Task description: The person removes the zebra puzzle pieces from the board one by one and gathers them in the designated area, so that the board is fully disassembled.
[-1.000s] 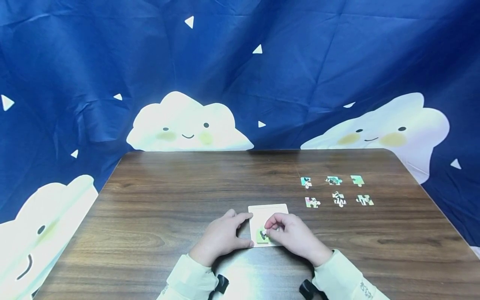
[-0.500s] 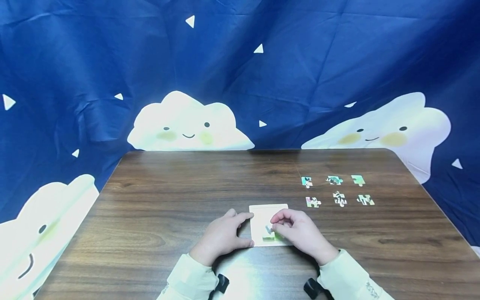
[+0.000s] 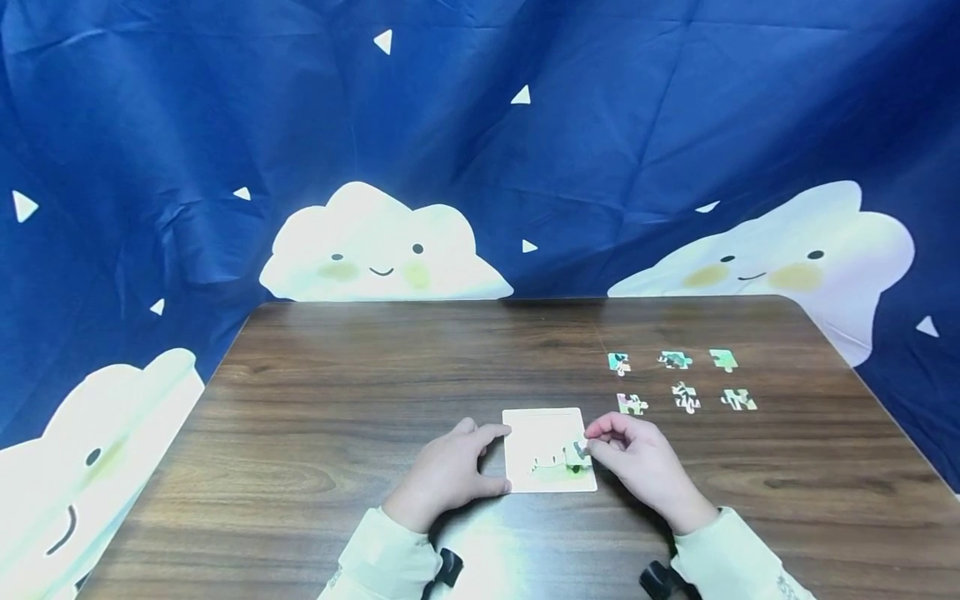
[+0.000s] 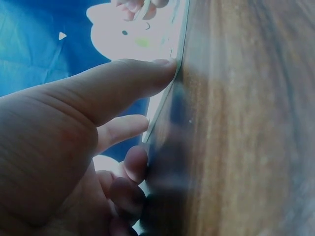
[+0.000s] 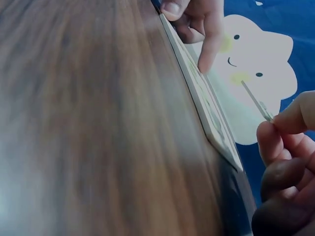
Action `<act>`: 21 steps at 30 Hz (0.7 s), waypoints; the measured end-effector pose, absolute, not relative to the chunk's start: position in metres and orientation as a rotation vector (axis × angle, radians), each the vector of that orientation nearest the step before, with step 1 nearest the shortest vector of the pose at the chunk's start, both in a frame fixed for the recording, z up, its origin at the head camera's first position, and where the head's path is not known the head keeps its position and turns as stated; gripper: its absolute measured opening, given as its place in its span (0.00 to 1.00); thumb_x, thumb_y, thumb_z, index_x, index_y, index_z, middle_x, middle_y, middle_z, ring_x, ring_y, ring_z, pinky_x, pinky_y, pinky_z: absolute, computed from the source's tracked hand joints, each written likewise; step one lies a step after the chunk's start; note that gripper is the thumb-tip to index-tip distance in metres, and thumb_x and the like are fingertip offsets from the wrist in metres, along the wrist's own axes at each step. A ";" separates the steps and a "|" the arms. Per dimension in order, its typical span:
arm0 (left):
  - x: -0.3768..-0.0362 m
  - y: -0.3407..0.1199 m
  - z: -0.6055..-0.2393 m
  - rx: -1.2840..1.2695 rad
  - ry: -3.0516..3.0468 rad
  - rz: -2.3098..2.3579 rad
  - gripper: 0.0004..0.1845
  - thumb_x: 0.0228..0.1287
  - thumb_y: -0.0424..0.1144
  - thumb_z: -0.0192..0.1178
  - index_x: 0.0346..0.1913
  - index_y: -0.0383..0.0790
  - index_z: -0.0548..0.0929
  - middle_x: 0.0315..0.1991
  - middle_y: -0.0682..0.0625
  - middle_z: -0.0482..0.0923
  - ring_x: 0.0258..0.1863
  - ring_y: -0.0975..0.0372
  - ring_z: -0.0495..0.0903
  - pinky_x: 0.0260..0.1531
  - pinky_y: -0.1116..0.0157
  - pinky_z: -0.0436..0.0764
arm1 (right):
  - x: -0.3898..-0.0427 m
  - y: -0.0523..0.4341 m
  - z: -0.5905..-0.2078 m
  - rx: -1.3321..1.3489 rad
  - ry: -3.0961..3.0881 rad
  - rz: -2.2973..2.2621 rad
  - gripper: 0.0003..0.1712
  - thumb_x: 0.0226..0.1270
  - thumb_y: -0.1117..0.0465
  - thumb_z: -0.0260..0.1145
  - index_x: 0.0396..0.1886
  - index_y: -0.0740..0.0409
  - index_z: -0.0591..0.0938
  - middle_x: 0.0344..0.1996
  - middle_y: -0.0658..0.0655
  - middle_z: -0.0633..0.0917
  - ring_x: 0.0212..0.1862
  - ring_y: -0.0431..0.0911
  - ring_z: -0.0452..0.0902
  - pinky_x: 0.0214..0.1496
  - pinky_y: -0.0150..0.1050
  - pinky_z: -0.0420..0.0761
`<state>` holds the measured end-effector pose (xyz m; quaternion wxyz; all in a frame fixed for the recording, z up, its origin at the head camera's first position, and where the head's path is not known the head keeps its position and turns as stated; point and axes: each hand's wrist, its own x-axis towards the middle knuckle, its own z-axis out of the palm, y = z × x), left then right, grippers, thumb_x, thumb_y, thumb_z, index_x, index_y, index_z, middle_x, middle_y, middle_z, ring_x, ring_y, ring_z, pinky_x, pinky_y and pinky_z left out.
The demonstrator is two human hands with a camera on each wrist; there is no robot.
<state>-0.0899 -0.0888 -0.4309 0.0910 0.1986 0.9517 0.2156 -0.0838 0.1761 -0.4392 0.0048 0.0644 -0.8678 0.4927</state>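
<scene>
Six loose pieces (image 3: 685, 397) far right (well apart), right hand (image 3: 641, 467) fingers pinching puzzle piece (image 3: 578, 451), left hand (image 3: 448, 471) fingers bracing board (image 3: 546, 433).

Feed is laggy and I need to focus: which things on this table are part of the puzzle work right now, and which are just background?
In the work:
- puzzle board, left hand steadying its left edge
- puzzle piece, pinched by right hand at the board's right side
- six loose pieces, in two rows to the right

Background:
- wooden table
- blue cloud backdrop
</scene>
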 end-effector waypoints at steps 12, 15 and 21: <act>-0.090 -0.088 -0.430 0.566 2.815 0.640 0.38 0.41 0.59 0.68 0.61 0.60 0.71 0.32 0.58 0.66 0.22 0.65 0.67 0.23 0.66 0.67 | -0.079 0.203 -0.442 0.161 -2.690 1.527 0.05 0.55 0.65 0.67 0.32 0.55 0.81 0.21 0.48 0.77 0.21 0.37 0.66 0.25 0.33 0.67; -0.090 -0.088 -0.430 0.565 2.814 0.644 0.38 0.41 0.59 0.68 0.61 0.60 0.71 0.33 0.58 0.66 0.22 0.65 0.67 0.23 0.67 0.67 | -0.078 0.208 -0.443 0.154 -2.697 1.507 0.05 0.55 0.66 0.67 0.32 0.55 0.81 0.20 0.48 0.76 0.21 0.37 0.66 0.25 0.33 0.67; -0.090 -0.088 -0.430 0.570 2.816 0.644 0.38 0.41 0.59 0.69 0.61 0.59 0.72 0.33 0.58 0.67 0.22 0.65 0.67 0.24 0.67 0.67 | -0.076 0.214 -0.438 0.126 -2.734 1.429 0.04 0.56 0.67 0.65 0.32 0.56 0.81 0.20 0.49 0.77 0.21 0.38 0.67 0.26 0.33 0.67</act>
